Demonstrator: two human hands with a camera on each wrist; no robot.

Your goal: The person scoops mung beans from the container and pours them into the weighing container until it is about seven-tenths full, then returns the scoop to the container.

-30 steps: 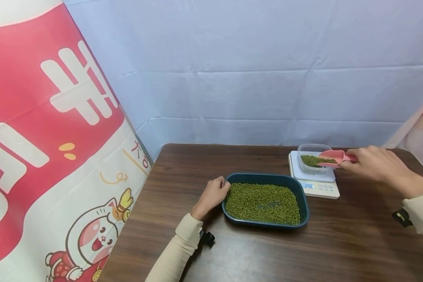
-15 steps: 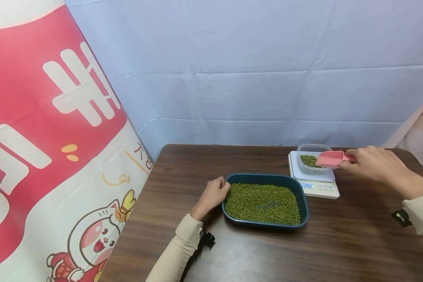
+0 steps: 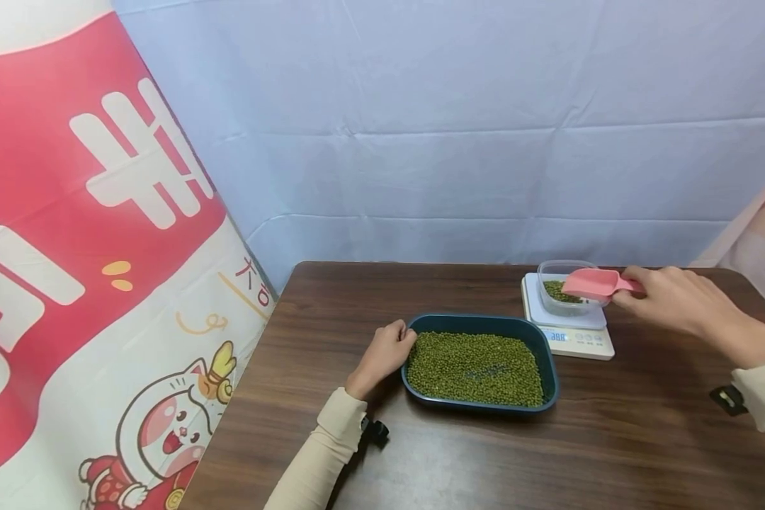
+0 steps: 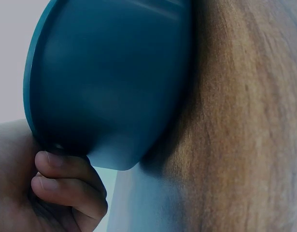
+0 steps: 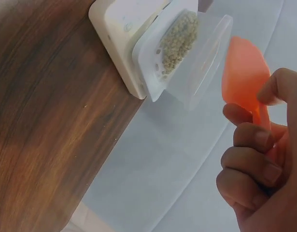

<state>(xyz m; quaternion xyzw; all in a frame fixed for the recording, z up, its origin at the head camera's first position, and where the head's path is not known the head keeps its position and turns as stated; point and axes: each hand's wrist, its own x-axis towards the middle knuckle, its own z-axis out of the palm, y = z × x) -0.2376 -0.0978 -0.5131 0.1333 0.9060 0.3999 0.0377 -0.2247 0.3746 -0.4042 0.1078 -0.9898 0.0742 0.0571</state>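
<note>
My right hand [image 3: 678, 296] grips the handle of a pink scoop [image 3: 588, 283] over a clear plastic container [image 3: 551, 307]. The scoop is tipped, with its back turned toward the head camera; no beans show on it in the right wrist view. Green beans, like mung beans [image 5: 179, 41], cover part of the container's bottom. The container stands on a white kitchen scale [image 3: 596, 345] with a lit display. My left hand [image 3: 387, 350] holds the left rim of a dark teal tray [image 3: 478, 323] full of the same beans [image 3: 472, 361]. Its fingers [image 4: 66, 191] are curled at the tray's corner.
The brown wooden table [image 3: 331, 304] ends at the back against a pale hanging cloth [image 3: 446, 170]. A red and white printed banner [image 3: 51, 212] hangs at the left. The scale sits close behind the tray's right corner, near the table's far edge.
The scoop, upright with beans in it a second ago, has turned over above the container and shifted slightly left. The scale's digits have changed. My left hand and the tray have stayed put.
</note>
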